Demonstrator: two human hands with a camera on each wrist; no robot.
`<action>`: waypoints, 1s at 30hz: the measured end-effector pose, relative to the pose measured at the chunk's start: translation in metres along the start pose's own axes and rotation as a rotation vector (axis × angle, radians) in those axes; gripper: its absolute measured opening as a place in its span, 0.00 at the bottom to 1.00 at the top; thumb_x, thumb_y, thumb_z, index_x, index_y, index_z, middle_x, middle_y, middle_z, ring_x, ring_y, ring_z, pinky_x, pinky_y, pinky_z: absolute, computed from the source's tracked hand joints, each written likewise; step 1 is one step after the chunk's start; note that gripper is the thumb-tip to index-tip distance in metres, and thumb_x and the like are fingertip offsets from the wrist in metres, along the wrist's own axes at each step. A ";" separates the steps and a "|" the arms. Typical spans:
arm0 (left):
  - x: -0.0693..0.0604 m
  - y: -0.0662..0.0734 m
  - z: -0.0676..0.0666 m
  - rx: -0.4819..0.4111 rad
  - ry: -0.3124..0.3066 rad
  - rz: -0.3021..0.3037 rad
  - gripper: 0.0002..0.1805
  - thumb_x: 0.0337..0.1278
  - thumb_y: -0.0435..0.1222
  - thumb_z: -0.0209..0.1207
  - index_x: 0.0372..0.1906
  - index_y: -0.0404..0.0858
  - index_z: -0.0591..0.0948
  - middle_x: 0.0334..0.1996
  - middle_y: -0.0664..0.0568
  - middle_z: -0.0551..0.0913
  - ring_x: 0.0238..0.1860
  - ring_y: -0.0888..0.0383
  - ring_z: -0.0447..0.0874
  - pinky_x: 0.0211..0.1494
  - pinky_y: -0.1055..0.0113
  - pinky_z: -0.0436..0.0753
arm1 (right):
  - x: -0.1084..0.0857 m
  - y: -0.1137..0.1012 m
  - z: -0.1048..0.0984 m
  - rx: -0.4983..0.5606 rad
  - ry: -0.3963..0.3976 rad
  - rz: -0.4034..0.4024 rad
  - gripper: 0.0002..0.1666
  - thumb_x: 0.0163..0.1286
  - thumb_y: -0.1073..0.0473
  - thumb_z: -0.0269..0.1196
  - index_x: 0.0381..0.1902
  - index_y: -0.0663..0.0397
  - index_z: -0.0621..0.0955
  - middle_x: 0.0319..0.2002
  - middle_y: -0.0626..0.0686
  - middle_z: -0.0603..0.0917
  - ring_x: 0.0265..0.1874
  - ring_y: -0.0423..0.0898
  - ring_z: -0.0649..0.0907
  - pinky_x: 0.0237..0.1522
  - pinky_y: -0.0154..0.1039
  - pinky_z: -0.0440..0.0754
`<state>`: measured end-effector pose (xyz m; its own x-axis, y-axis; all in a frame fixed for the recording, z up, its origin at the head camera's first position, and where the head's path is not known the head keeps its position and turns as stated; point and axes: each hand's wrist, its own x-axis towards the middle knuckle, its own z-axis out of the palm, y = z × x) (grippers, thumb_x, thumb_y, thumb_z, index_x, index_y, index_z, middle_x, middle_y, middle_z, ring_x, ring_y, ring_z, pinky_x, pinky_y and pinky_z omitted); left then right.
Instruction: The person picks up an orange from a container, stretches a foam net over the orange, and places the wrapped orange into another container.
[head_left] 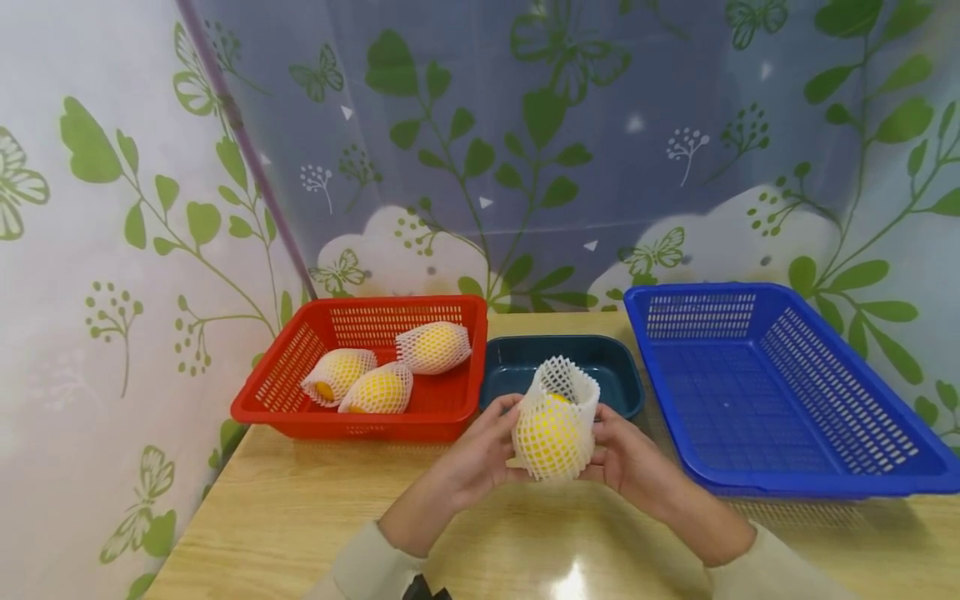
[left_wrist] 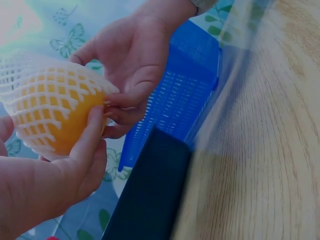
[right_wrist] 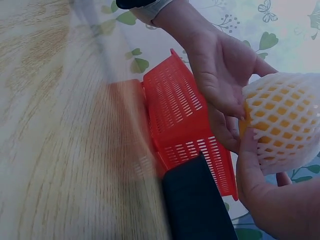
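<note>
Between both hands, above the table, is a yellow-orange fruit in a white foam net sleeve [head_left: 555, 437]. The sleeve's upper end stands loose and open above the fruit. My left hand [head_left: 483, 457] holds it from the left and my right hand [head_left: 633, 462] from the right. In the left wrist view, fingers of both hands meet at the bare end of the netted fruit [left_wrist: 62, 110], the left thumb lying against it. The right wrist view shows the netted fruit [right_wrist: 282, 117] from the other side, with the right thumb against the net's edge.
A red basket [head_left: 360, 427] on the left holds three netted yellow fruits [head_left: 378, 392]. Behind the hands sits a dark teal tray [head_left: 517, 354]. To the right stands a blue basket [head_left: 742, 400]. A patterned curtain [head_left: 465, 167] hangs behind the wooden table [head_left: 300, 508].
</note>
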<state>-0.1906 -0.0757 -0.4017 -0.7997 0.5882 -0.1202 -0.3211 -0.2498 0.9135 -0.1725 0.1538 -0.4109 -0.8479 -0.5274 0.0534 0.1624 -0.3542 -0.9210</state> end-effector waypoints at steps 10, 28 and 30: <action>-0.001 0.001 -0.003 -0.010 0.026 -0.017 0.21 0.75 0.45 0.45 0.65 0.45 0.60 0.58 0.47 0.70 0.53 0.49 0.74 0.59 0.41 0.74 | 0.001 0.005 0.000 0.036 -0.001 0.022 0.19 0.75 0.59 0.40 0.62 0.51 0.60 0.49 0.47 0.80 0.48 0.46 0.83 0.53 0.44 0.81; 0.001 -0.006 -0.008 -0.005 -0.085 0.005 0.24 0.75 0.35 0.46 0.70 0.38 0.59 0.53 0.49 0.75 0.54 0.52 0.77 0.58 0.48 0.78 | -0.002 0.011 -0.008 0.029 -0.090 -0.027 0.21 0.80 0.48 0.30 0.59 0.36 0.68 0.49 0.46 0.79 0.45 0.41 0.80 0.44 0.35 0.80; 0.001 -0.006 -0.007 -0.019 -0.078 -0.001 0.23 0.75 0.35 0.46 0.70 0.38 0.60 0.54 0.48 0.75 0.54 0.52 0.77 0.58 0.48 0.78 | -0.001 0.010 -0.009 0.014 -0.087 -0.029 0.21 0.80 0.48 0.30 0.59 0.38 0.68 0.49 0.46 0.79 0.45 0.41 0.80 0.45 0.36 0.81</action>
<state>-0.1933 -0.0791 -0.4101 -0.7575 0.6466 -0.0896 -0.3319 -0.2634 0.9058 -0.1740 0.1575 -0.4240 -0.8054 -0.5817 0.1135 0.1464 -0.3808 -0.9130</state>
